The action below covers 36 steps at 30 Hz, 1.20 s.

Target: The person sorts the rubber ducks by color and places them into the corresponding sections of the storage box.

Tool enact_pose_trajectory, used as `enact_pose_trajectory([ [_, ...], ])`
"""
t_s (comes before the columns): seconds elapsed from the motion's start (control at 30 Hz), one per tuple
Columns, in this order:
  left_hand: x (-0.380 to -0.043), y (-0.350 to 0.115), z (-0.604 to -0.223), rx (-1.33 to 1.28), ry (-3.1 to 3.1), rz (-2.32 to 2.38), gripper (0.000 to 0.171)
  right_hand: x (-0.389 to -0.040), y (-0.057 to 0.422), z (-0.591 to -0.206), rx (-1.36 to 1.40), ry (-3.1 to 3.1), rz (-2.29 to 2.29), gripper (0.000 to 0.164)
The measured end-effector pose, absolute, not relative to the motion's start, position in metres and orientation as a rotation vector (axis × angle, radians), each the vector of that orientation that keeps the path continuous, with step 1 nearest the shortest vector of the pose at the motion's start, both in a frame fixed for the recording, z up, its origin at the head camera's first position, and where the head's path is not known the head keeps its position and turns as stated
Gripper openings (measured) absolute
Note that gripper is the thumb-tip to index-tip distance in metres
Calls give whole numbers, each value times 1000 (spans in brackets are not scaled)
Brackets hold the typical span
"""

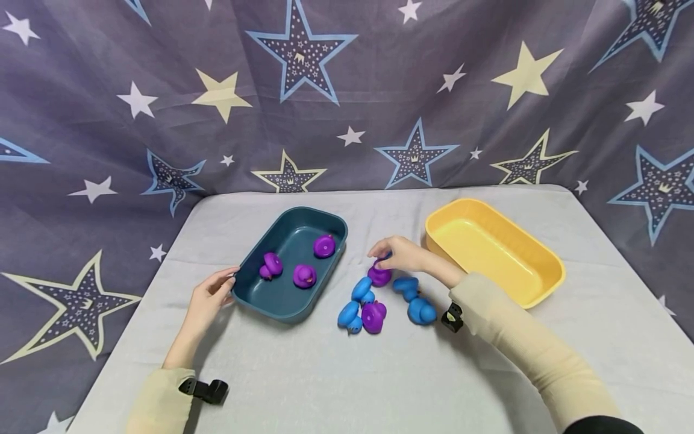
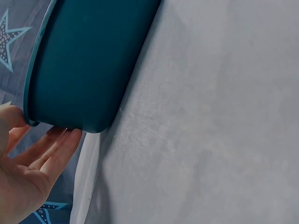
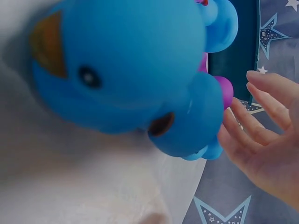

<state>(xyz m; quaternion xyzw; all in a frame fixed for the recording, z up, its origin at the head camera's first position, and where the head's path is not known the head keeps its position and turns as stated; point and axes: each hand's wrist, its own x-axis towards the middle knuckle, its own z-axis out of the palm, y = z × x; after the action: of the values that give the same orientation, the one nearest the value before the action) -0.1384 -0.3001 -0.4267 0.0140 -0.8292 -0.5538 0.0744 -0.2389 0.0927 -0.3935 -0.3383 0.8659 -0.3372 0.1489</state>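
Note:
My left hand (image 1: 208, 296) holds the near-left corner of a dark teal tub (image 1: 287, 310), thumb at the rim and fingers against the outer wall (image 2: 70, 112). Inside the tub lie three purple rubber ducks (image 1: 305, 276). Out on the table, my right hand (image 1: 403, 253) reaches over a purple duck (image 1: 379, 277), fingertips right at it. In the right wrist view those fingers (image 3: 247, 126) are spread and fairly straight, and a blue duck (image 3: 135, 60) hides most of the purple one.
Several blue ducks (image 1: 422, 311) and another purple duck (image 1: 373, 317) lie close together in front of the right hand. A yellow tub (image 1: 550, 280) stands at the right, beside the right forearm. Behind the white-covered table (image 1: 325, 386) hangs a star-patterned curtain (image 1: 347, 72).

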Motion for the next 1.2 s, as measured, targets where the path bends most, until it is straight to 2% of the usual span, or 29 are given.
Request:
enact_pose_trajectory([
  [1.2, -139, -302, -429, 25, -2482, -1673, 38, -238, 93, -403, -931, 2536, -856, 26],
])
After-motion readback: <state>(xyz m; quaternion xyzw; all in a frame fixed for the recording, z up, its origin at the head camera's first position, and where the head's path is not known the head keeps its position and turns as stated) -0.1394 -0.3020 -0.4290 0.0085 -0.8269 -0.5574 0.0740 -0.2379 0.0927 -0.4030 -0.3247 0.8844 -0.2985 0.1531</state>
